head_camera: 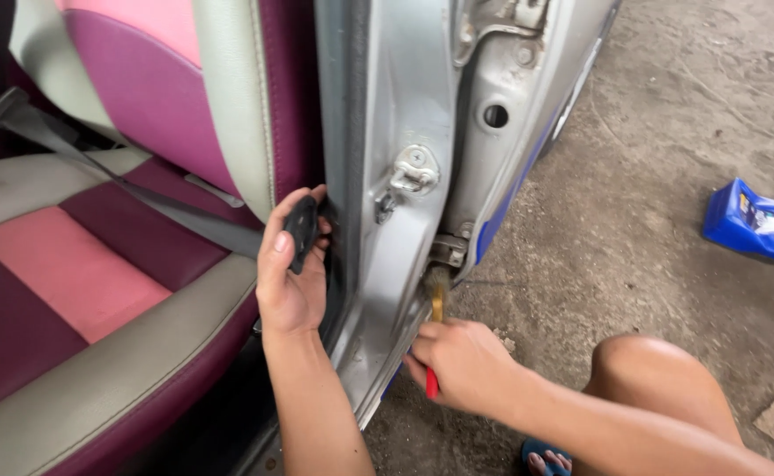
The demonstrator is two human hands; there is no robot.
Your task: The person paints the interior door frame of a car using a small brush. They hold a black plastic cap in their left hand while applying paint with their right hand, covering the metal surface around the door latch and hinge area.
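The left hand (288, 278) is clenched around a black belt fitting (301, 231) at the edge of the silver door pillar (404, 256), beside the pink and maroon seat (69, 282). The right hand (462, 363) grasps a red-handled brush (436, 304), its bristles touching the pillar's lower hinge area above the concrete floor (651, 176).

Glossy painted metal pillar (396, 238), smooth leatherette seat (69, 264), rough concrete floor (669, 159)

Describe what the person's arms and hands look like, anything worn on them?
Both forearms are bare, with no sleeves in view. The left hand and right hand wear no gloves, and no rings, watch or bracelet can be seen. The fingernails are short and unpainted.
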